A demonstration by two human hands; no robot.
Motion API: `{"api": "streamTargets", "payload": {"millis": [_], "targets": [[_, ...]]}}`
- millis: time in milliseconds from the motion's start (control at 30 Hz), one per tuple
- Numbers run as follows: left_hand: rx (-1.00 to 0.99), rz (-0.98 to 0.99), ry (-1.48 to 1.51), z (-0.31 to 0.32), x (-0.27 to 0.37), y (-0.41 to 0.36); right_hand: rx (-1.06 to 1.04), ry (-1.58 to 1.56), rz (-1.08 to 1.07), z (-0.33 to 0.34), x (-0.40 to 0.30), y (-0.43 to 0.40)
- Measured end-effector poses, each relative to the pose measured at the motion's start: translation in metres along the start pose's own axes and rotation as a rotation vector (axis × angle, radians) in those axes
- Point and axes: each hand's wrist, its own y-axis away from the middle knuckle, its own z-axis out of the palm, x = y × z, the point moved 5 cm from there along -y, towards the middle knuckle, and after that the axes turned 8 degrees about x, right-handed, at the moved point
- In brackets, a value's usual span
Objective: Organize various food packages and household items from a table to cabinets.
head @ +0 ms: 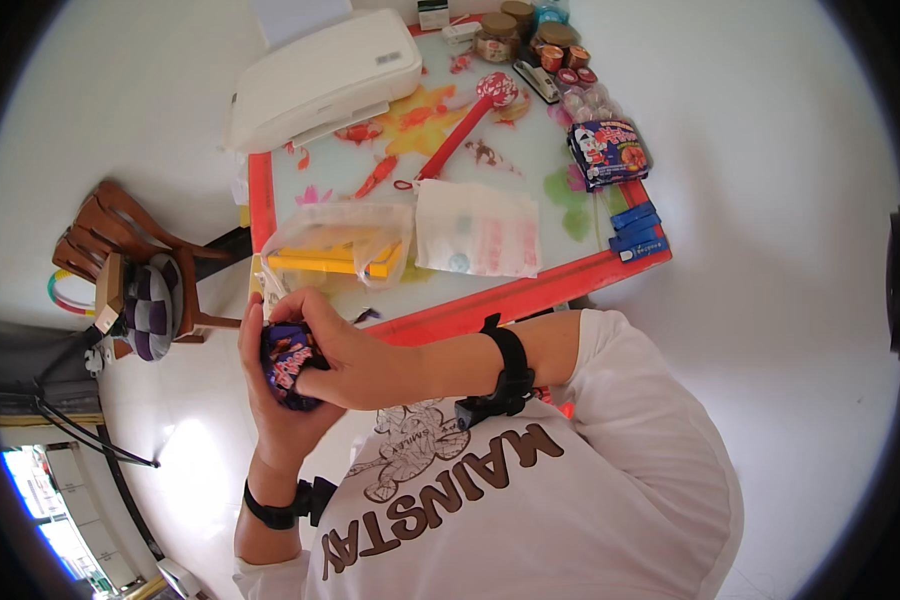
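Note:
A crumpled purple snack packet (289,361) with pink lettering is held between both hands, off the table's near left corner. My left hand (289,435) cups it from the left and below, the fingers running up its far left side. From the right, my right hand (345,367) grips it, with the thumb across its face and the fingers over its top. A small dark torn scrap (367,315) lies at the table edge beyond my right hand. Whatever is inside the packet is hidden.
The red-edged table (495,304) carries a plastic bag with a yellow box (330,259), a white printed sheet (476,229), a red mallet-like stick (457,142) and a white printer (330,75). Purple noodle packs (609,154) and jars (497,37) line its right side. A wooden chair (131,225) stands left.

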Motion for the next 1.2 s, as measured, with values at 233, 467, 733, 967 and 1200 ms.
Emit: {"api": "streamTargets", "payload": {"millis": [233, 467, 733, 967, 1200], "targets": [[0.089, -0.201, 0.113, -0.028, -0.023, 0.017, -0.369, 0.053, 0.156, -0.010, -0.010, 0.013], [0.564, -0.469, 0.344, -0.118, -0.076, 0.052, 0.001, 0.258, 0.224, -0.115, 0.020, 0.024], [0.188, -0.661, -0.139, -0.106, -0.134, 0.079, 0.290, 1.082, -0.322, -0.098, 0.015, 0.015], [-0.041, -0.559, 0.159, -0.101, -0.142, 0.062, 0.402, 1.344, -0.436, -0.091, 0.040, -0.015], [-0.491, -0.633, 0.581, -0.075, -0.134, 0.001, 0.767, 0.955, -0.161, -0.125, 0.034, -0.040]]}}
